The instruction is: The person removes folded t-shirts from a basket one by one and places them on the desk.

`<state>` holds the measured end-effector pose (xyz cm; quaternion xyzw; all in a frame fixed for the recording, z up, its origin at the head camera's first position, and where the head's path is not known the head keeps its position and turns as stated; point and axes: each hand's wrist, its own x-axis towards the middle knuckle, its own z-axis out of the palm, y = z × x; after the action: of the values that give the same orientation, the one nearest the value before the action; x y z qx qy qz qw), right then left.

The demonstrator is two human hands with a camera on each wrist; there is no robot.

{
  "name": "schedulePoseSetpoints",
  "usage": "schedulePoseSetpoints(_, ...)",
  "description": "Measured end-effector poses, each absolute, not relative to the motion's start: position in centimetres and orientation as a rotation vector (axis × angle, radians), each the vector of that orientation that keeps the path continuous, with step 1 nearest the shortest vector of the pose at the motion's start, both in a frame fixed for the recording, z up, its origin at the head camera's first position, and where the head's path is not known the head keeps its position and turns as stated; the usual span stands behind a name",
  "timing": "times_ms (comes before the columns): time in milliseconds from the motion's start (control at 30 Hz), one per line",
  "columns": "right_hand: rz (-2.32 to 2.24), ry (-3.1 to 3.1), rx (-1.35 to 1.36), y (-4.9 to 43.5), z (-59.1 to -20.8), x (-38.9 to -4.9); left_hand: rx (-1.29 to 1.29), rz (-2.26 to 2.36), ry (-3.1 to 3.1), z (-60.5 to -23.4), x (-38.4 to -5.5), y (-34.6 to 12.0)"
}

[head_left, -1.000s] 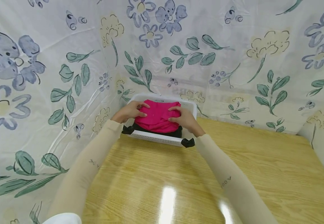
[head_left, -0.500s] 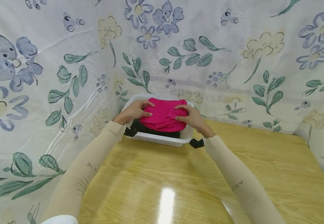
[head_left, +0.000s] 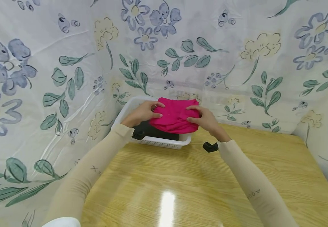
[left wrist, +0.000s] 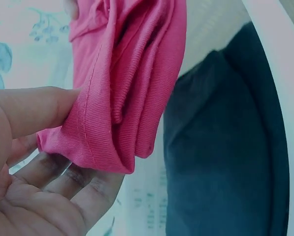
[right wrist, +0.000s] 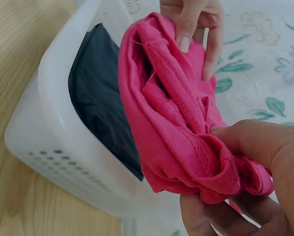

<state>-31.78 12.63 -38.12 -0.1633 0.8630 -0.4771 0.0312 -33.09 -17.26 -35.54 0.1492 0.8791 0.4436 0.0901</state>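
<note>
A folded pink garment (head_left: 176, 115) hangs over the right part of a white plastic basket (head_left: 158, 142). My left hand (head_left: 141, 113) pinches its left end, thumb on top and fingers below, as the left wrist view shows. At the other end, my right hand (head_left: 208, 121) grips the folded layers between thumb and fingers. Seen from the right wrist, the pink garment (right wrist: 171, 113) is apart from the dark folded cloth (right wrist: 102, 93) that lies in the basket. The same dark cloth (left wrist: 215, 147) shows beside the pink folds in the left wrist view.
The basket stands on a wooden table (head_left: 141, 176), close to the floral sheet (head_left: 175, 69) that hangs behind and to the left. Black wrist mounts (head_left: 210, 147) sit below my wrists. Bare wood lies to the basket's right.
Both hands have moved right with the pink garment, lifting it off the dark cloth. More of the dark cloth and the basket's left inside now shows. My view has turned slightly right.
</note>
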Motion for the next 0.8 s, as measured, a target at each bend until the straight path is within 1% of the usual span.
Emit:
schedulePoseSetpoints(333,-1.531,2.636,-0.46,16.6,-37.9,-30.8,0.473,1.299,2.626,-34.9,-32.8,-13.2)
schedulePoseSetpoints(800,-1.55,2.663,-0.366,22.6,-38.5,-29.6,0.614,1.322,2.606,-35.5,-33.5,-7.1)
